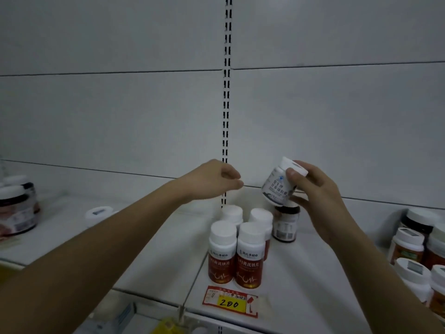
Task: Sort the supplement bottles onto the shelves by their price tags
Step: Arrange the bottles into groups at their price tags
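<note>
My right hand grips a small white bottle with a white cap and dark lettering, tilted in the air above the shelf. My left hand hovers to its left with fingers loosely curled and nothing in it. Below them stand several white-capped bottles with red labels in a tight group. A dark bottle stands just behind them, partly hidden by the held bottle. A red and yellow price tag reading 200 lies at the shelf's front edge.
Dark jars with white lids stand at the far left, and a low white lid sits on the left shelf. Several orange-labelled bottles crowd the right end. A slotted upright splits the white back panel.
</note>
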